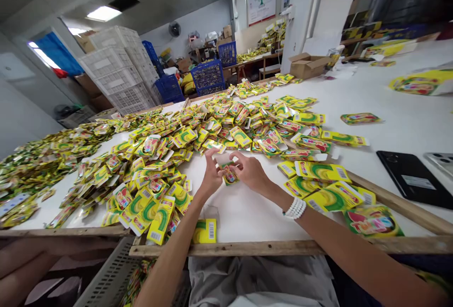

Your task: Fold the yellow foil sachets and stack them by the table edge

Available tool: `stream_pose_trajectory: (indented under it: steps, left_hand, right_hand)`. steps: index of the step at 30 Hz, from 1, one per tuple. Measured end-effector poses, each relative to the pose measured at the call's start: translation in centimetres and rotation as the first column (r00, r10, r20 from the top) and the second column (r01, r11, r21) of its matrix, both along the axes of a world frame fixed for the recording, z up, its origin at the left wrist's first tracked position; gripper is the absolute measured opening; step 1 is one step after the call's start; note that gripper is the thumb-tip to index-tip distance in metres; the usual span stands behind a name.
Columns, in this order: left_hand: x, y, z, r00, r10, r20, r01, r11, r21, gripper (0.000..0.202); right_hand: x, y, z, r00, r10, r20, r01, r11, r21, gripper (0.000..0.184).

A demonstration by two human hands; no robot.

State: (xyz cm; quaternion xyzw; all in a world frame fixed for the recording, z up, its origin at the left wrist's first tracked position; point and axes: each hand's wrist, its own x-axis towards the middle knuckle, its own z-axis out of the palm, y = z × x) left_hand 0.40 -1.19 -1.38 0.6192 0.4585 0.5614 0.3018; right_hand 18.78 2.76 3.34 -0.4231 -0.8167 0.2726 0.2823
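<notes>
A small yellow and green printed carton (230,177) is between my two hands over the white table, its white end flap raised. My left hand (211,177) pinches its left side, thumb and forefinger bent. From the right, my right hand (249,171) grips the upper edge near the flap, fingers curled. A white bead bracelet (294,208) is on my right wrist. Just beyond my hands lies a heap of similar cartons (212,120), several with flaps open. Another yellow carton (205,231) rests at the table's front edge, partly behind my left forearm.
More cartons (325,172) lie right of my arm, beside a wooden strip (399,203). A black phone (412,177) is at the far right. Foil packets (46,149) are piled at left. A plastic basket (106,274) stands below the table edge. Crates (208,76) stand behind.
</notes>
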Motion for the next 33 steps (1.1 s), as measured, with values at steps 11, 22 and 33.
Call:
stream_pose_trajectory:
  steps: [11,22,33]
  left_hand:
    - [0.2,0.4,1.0,0.99,0.14,0.029,-0.133,0.977,-0.165,0.068]
    - [-0.3,0.3,0.9,0.987,0.16,-0.004,-0.159,0.983,-0.09,0.056]
    - [0.1,0.2,1.2,0.999,0.032,-0.004,-0.032,0.996,-0.082,0.051]
  right_hand:
    - [-0.1,0.7,-0.6,0.959,-0.06,-0.276,0.045,0.997,-0.06,0.014]
    - [0.0,1.4,-1.5,0.91,-0.016,-0.414,0.002,0.999,-0.035,0.012]
    - [0.3,1.5,-0.4,0.74,-0.06,-0.67,-0.018,0.994,-0.108,0.034]
